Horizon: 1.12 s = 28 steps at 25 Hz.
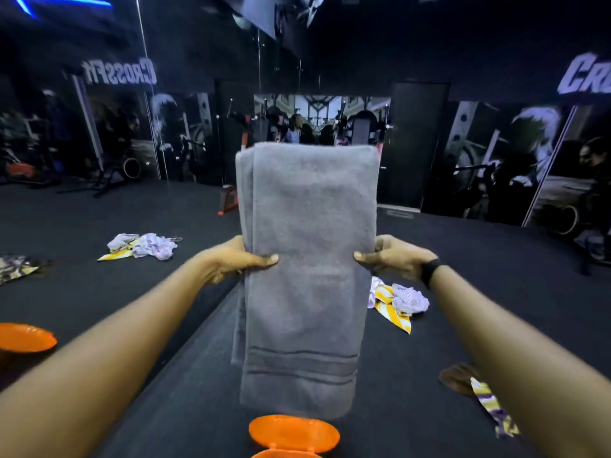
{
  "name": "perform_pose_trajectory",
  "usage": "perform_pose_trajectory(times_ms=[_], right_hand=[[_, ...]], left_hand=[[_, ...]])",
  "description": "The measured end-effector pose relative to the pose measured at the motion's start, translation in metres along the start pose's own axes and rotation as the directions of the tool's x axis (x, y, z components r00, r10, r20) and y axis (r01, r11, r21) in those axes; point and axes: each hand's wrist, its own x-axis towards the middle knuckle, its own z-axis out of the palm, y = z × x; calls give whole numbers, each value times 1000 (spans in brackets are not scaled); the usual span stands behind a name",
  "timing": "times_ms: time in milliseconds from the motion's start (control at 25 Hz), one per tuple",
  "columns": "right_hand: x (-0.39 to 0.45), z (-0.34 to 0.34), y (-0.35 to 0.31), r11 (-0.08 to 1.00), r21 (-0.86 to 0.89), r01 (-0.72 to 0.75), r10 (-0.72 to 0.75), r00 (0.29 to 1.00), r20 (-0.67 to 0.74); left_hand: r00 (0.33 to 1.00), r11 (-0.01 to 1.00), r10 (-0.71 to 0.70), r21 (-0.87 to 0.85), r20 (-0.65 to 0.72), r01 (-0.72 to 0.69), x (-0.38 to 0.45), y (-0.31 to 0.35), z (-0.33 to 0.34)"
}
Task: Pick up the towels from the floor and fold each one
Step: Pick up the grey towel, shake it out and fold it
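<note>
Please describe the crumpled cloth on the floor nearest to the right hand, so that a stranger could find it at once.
Start at the grey towel held up in the middle. Just below the right hand, on the dark floor, lies the crumpled cloth. It touches the towel's right edge and mixes lilac stripes with yellow-and-white ones.

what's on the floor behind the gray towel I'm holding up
A striped cloth sticks out past the gray towel by the right hand; its covered part can't be seen.
</note>
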Motion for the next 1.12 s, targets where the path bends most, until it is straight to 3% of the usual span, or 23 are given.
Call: perform_pose_trajectory(times_ms=[160,240,320,400,480,600,720,800,880,920,1040,1120], right_hand=[[8,20,15,926,376,32,-21,999,-32],[18,23,8,904,426,46,7,992,-123],[24,26,5,871,482,99,-4,981,-196],[22,24,5,843,522,128,-49,986,-162],[17,24,1,902,413,127,-54,981,-185],[17,33,0,944,310,116,15,921,-390],[14,31,7,937,323,131,-18,944,-330],[14,25,12,992,-56,109,-121,948,-294],[14,25,13,893,-447,54,-213,925,-315],[14,28,14,860,-508,49,-241,916,-319],[16,26,16,842,-535,70,-229,944,-237],[12,11,4,883,-459,94,-173,976,-133]], left_hand=[[965,922,-159,-380,-209,70,13,-22,5],[955,853,-199,-519,-222,57,13,-15,2],[991,848,-58,-530,-122,-16,9,-16,3],[997,896,72,-439,-20,-73,1,-20,7],[990,942,55,-321,-129,-94,3,-26,9],[920,960,-80,-279,-383,-33,7,-26,10],[952,945,-44,-321,-302,-58,9,-29,8],[960,991,31,-120,-280,-66,7,-30,8],[939,984,111,165,-325,-59,4,-27,9],[926,951,137,307,-351,-25,5,-27,9],[940,841,145,540,-307,47,-1,-20,12],[971,882,143,470,-190,-38,-3,-9,4]])
